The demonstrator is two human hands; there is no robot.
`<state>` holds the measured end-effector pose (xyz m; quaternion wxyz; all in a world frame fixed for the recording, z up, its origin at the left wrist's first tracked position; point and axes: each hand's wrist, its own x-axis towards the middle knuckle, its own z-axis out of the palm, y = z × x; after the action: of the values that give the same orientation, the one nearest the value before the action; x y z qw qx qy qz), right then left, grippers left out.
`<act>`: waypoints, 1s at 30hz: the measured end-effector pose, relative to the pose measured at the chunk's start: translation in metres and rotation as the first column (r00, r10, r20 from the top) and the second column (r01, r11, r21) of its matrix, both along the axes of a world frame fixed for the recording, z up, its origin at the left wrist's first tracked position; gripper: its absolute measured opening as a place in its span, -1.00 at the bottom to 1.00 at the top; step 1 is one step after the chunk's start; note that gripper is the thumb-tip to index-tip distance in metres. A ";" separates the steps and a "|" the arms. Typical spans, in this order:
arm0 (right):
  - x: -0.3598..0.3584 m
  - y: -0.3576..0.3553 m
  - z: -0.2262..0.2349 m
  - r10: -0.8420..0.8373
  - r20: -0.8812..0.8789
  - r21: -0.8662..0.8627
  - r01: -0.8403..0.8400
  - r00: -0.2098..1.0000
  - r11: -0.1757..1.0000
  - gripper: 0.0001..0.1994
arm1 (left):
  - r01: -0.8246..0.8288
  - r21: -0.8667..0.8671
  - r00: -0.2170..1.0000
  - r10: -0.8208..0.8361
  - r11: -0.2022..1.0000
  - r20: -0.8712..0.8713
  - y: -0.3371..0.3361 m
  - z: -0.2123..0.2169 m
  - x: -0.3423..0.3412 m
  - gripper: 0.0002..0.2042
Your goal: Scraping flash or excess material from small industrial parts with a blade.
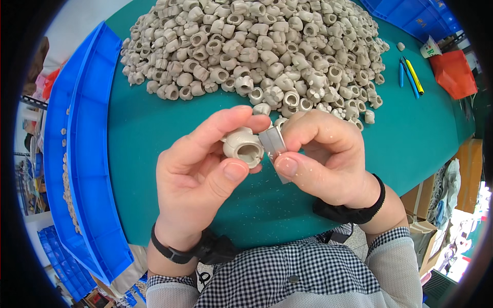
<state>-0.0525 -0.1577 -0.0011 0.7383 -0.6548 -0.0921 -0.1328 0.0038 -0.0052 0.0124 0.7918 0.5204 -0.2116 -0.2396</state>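
Note:
Between the thumb and fingers of my left hand is a small hollow beige figure part, its round opening tilted up toward me. My right hand pinches a flat grey metal blade between thumb and forefinger. The blade's near side is up against the right rim of the part, or very close to it; I cannot tell if they touch. Pale crumbs cling to my right fingers. Just beyond both hands begins a big heap of similar beige parts, many with round openings.
A green table lies beneath, sprinkled with pale crumbs. Long blue bins stand on the left, one holding several small beige pieces. At the right are yellow and blue pen-like tools, a red bag, a white cup and another blue bin.

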 end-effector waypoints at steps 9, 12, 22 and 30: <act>0.000 0.001 0.000 0.026 -0.001 0.032 -0.026 1.000 0.999 -0.96 | 0.018 -0.144 1.000 -0.020 0.989 -0.018 0.008 -0.010 0.004 -0.59; 0.001 0.002 -0.001 0.020 0.028 0.009 -0.021 0.999 1.000 -0.96 | -0.031 -0.044 0.999 0.031 0.999 0.010 0.004 -0.008 0.002 -0.56; 0.002 0.002 -0.004 0.012 0.071 -0.002 -0.012 0.997 1.000 -0.96 | -0.026 -0.120 0.997 0.016 0.992 -0.081 0.006 -0.009 0.002 -0.59; 0.001 0.001 -0.003 0.003 0.069 -0.008 -0.002 0.998 1.000 -0.97 | -0.040 -0.031 0.998 0.038 0.999 -0.049 0.005 -0.007 0.000 -0.56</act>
<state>-0.0514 -0.1564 -0.0038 0.7324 -0.6526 -0.1186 -0.1540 0.0040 -0.0003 0.0051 0.8095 0.5057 -0.1860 -0.2333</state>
